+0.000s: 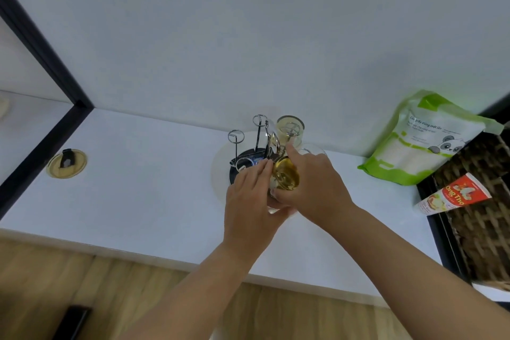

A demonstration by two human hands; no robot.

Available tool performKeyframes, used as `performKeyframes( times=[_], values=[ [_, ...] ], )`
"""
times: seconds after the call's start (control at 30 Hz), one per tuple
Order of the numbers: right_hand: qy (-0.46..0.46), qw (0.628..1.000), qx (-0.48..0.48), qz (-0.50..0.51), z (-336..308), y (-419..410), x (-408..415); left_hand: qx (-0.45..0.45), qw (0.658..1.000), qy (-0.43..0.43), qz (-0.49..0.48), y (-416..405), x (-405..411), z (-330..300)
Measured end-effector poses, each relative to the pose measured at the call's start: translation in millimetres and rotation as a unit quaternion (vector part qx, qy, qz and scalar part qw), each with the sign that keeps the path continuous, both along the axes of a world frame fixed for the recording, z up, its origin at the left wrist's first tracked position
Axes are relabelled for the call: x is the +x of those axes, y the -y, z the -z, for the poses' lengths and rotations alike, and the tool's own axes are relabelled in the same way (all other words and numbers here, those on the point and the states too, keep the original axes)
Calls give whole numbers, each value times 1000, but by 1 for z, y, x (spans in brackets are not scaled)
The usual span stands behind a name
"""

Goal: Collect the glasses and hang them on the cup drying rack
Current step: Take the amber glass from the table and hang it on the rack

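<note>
A metal cup drying rack [248, 146] with looped prongs stands on a round tray [218, 174] on the white counter near the wall. One clear glass [290, 130] hangs upside down on a rear prong. Both hands hold a second glass [285, 176], its yellowish base facing me, at the front of the rack. My left hand [249, 199] wraps it from the left and below. My right hand [314, 182] grips it from the right, index finger stretched toward the prongs. Another glass edge [314, 149] shows just behind my right hand.
A green and white pouch [425, 141] leans on the wall at the right. Next to it sits a dark woven basket [485, 201] with a red tube [455, 197]. A round cable grommet [66, 163] lies in the counter at left. A black frame [41, 63] borders the left.
</note>
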State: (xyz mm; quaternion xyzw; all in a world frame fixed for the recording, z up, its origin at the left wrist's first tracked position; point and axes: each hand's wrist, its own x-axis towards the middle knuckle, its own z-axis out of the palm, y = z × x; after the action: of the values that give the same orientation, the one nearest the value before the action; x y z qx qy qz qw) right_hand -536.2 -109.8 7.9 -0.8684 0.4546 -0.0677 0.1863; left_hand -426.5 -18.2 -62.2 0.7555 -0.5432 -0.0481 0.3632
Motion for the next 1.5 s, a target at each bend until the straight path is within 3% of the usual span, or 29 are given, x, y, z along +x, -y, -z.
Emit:
performKeyframes(
  times=[0.57, 1.0, 1.33, 1.5],
  values=[
    [-128, 990, -57, -25, 19, 4, 18, 7, 1000, -11, 2, -11, 14, 6],
    [-130, 989, -51, -38, 18, 2, 23, 24, 999, -13, 21, -8, 27, 6],
    [-95, 993, -16, -66, -12, 2, 1, 106, 976, 57, 179, -2, 95, -7],
    [-62, 996, -12, -55, -10, 6, -11, 138, 966, 17, 218, 7, 115, -24]
  ],
)
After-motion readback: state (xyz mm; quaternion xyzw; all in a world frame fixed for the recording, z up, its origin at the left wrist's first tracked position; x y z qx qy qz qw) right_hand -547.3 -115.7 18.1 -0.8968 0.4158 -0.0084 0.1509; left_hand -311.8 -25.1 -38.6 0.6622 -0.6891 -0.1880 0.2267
